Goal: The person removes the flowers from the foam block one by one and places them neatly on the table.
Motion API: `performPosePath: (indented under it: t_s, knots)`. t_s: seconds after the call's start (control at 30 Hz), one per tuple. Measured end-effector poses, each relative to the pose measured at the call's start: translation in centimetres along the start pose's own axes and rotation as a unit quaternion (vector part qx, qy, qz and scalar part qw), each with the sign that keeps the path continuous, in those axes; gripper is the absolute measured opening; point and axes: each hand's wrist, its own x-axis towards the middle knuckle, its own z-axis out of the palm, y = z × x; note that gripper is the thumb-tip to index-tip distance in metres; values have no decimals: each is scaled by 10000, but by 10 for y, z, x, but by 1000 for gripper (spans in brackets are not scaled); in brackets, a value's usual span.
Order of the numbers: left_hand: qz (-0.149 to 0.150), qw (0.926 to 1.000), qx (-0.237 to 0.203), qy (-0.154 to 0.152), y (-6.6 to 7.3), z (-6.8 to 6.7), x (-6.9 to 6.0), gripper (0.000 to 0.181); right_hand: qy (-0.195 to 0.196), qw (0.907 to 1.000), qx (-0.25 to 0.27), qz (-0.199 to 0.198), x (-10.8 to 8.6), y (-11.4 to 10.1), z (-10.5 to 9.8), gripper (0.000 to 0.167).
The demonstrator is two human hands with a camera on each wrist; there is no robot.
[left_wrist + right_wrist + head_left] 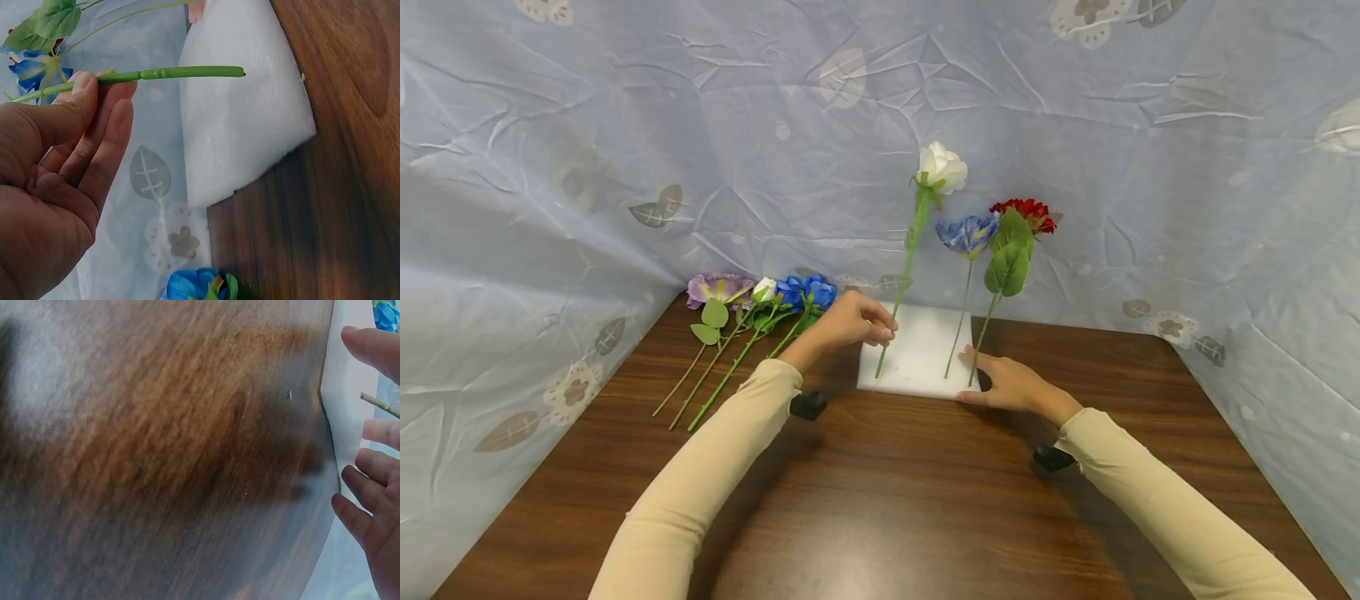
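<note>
My left hand (859,321) pinches the green stem of a white rose (942,168) between thumb and fingers. In the left wrist view the stem's bare lower end (234,72) shows in front of the white foam block (244,119); whether it touches is unclear. A blue flower (967,233) and a red flower (1026,213) with green leaves stand upright, their stems meeting the foam block (913,354) near its right side. My right hand (1018,385) is at the block's right edge, thumb and fingers spread around the red flower's stem.
Left of the block, several flowers lie on the brown wooden table (880,500): a purple flower (718,289), a small white flower (765,289) and blue flowers (805,292). A patterned pale cloth (820,167) hangs behind and at both sides of the table.
</note>
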Motion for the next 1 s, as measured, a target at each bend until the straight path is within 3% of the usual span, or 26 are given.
performPosePath:
  t_s: [0.3, 0.63, 1.0]
  knots:
    - [-12, 9994, 333, 41, -7, -15, -13, 22, -40, 10000, -1, 36, -1, -1, -2, 92]
    - [-271, 9992, 309, 22, -5, -35, -31, 24, -39, 10000, 20, 48, -1, 0, -2, 93]
    - [-473, 9982, 336, -162, -13, -56, -51, 25, -37, 10000, -6, 34, 0, 0, 0, 93]
